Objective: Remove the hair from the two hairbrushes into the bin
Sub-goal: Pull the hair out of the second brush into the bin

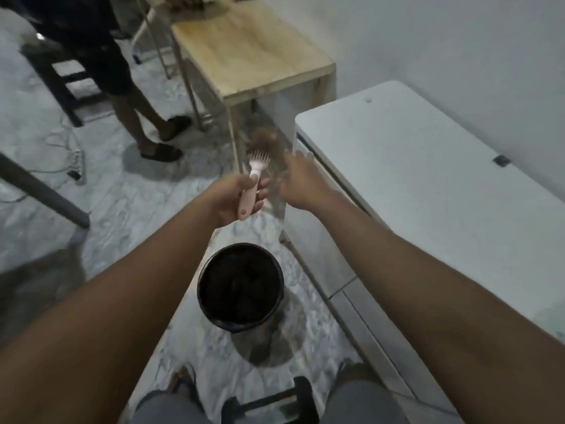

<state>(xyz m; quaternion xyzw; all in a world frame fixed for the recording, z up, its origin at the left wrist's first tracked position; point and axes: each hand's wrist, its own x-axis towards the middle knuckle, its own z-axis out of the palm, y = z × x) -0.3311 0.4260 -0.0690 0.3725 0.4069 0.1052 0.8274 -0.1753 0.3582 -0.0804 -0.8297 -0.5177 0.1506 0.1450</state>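
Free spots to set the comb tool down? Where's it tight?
Free: the white table, from its near edge to the small dark object; the near end of the wooden table. Tight: floor gap between bin and white table; left floor has a power strip and a person's feet.

You've got the brush (248, 201) in your L grip (230, 200), fingers curled round its pale pink handle. The white head points up & away from you, w/ thin prongs spread out like a little rake. A fluffy brown ball of hair (266, 139) sits just past the prongs. It's blurry, so can't tell if it's stuck on them. The bin (238, 327) is round & black. It stands upright on the floor (153, 179), below the brush & nearer to you. It's dark inside.
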